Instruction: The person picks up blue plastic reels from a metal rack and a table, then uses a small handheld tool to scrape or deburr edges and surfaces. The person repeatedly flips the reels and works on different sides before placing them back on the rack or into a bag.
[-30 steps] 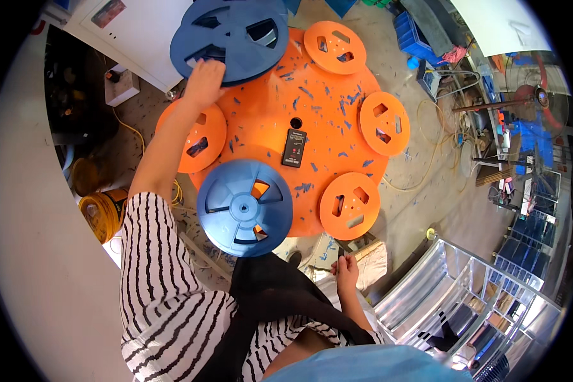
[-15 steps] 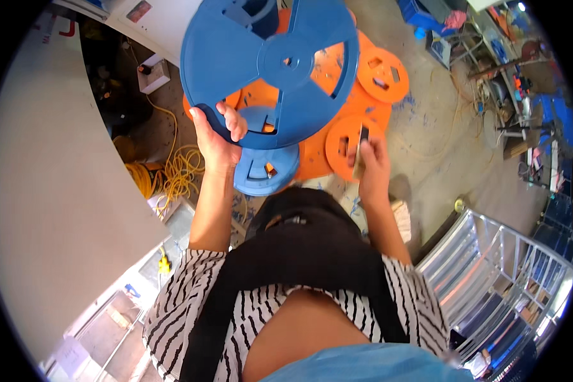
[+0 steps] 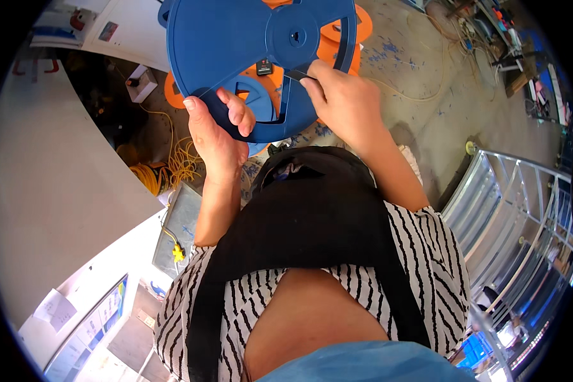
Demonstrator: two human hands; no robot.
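Observation:
A large blue plastic reel disc [image 3: 219,48] with a round hub and cut-out windows is tilted up in front of me. My left hand [image 3: 218,134] grips its lower left rim, thumb on one side and fingers curled round the edge. My right hand [image 3: 350,105] is closed on a thin dark blade-like tool [image 3: 297,75], whose handle the fingers hide. The blade lies against the edge of a window just below the hub. Through the windows show a smaller blue disc [image 3: 251,95] and a small black object [image 3: 264,67].
Orange discs [image 3: 354,24] lie beneath, partly covered. Blue shavings [image 3: 388,54] litter the floor. A coiled yellow cable [image 3: 149,178] lies at left beside a large pale panel [image 3: 63,178]. A metal rack [image 3: 509,191] stands at right, and a cluttered bench [image 3: 512,51] at far right.
My right hand has come up and leftward from beside the disc, bringing the tool to the window edge. The left hand keeps its hold on the rim. The view has shifted.

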